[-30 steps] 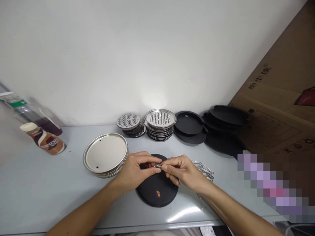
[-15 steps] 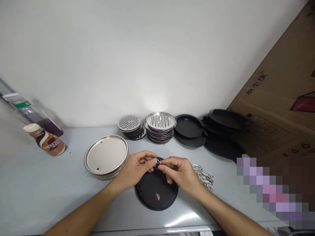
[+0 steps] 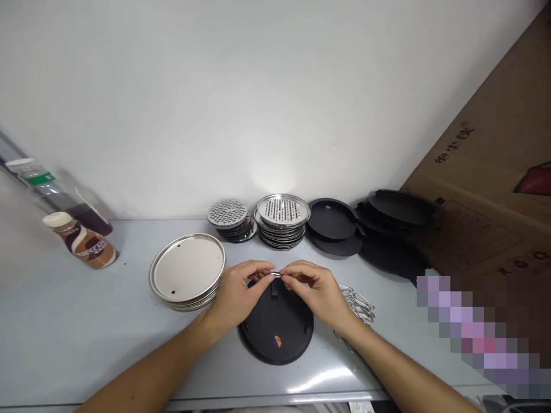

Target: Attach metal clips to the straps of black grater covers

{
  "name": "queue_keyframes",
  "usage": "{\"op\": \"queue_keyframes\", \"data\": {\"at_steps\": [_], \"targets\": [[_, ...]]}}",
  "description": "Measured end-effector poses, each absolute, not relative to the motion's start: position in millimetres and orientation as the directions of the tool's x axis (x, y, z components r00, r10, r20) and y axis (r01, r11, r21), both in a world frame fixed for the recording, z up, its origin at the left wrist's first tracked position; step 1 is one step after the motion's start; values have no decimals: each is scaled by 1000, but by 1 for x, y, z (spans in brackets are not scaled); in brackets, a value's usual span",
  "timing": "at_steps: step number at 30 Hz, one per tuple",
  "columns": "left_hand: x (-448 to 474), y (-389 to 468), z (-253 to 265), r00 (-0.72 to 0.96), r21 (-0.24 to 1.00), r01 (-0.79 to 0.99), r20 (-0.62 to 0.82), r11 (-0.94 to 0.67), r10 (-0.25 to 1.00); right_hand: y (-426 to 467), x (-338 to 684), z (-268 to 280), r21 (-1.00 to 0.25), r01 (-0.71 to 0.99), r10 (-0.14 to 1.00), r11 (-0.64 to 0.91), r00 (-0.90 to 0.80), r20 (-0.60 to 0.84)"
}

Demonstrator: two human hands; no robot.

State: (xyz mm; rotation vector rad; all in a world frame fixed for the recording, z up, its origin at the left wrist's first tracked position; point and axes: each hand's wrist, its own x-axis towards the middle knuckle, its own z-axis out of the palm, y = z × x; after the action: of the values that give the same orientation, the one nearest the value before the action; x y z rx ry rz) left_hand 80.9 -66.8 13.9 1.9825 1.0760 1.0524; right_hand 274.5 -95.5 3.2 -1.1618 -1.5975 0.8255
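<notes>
A small bent metal wire piece (image 3: 276, 275) is pinched between the fingertips of both hands. My left hand (image 3: 241, 292) grips its left end, and my right hand (image 3: 316, 289) closes on the right one. Directly beneath lies a round black disc (image 3: 275, 338) with a small orange and purple sticker and a dark tab near its far edge. My fingers cover part of that far edge. Beside my right wrist is a pile of metal wire loops (image 3: 359, 304). Left of my left hand stands a stack of round metal plates (image 3: 187, 267).
At the wall stand a stack of perforated grater discs (image 3: 227, 213), another grater stack (image 3: 282, 212) and black round trays (image 3: 331, 221). More black trays (image 3: 398, 209) lean by a cardboard box (image 3: 486, 201). Two bottles, a coffee bottle (image 3: 88, 246) and a clear one (image 3: 64, 201), are at left.
Both hands have shifted slightly up, and the wire piece now lies more level between the fingertips. The black tab on the disc has come into view below them.
</notes>
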Motion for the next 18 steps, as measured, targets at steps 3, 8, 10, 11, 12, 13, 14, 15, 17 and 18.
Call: {"op": "queue_keyframes", "data": {"at_steps": [3,8,10,11,12,13,14,15,17,18], "targets": [[83,-61,8,339,792,387,355,-473,871,-87,277,0,-841,379,921,386,-106,375],[86,-57,5,328,774,387,392,-501,860,-77,278,-7,-888,282,931,364,-139,338],[85,-56,6,304,780,378,404,-499,863,-76,279,-8,-887,284,931,364,-143,336],[85,-55,6,295,779,382,408,-498,864,-75,279,-8,-869,314,924,382,-143,355],[85,-54,6,291,775,391,407,-496,866,-75,279,-7,-843,351,913,407,-142,382],[84,-53,6,293,771,403,401,-493,868,-75,279,-7,-816,387,902,431,-144,408],[84,-52,5,300,766,417,392,-489,869,-75,280,-7,-789,417,891,451,-150,430],[84,-51,4,313,761,429,381,-487,870,-76,280,-7,-768,440,882,465,-156,445],[84,-49,2,341,750,448,360,-487,868,-76,280,-9,-743,474,875,473,-156,458],[84,-49,1,352,742,456,357,-491,865,-76,279,-10,-737,486,876,469,-153,457]]}}
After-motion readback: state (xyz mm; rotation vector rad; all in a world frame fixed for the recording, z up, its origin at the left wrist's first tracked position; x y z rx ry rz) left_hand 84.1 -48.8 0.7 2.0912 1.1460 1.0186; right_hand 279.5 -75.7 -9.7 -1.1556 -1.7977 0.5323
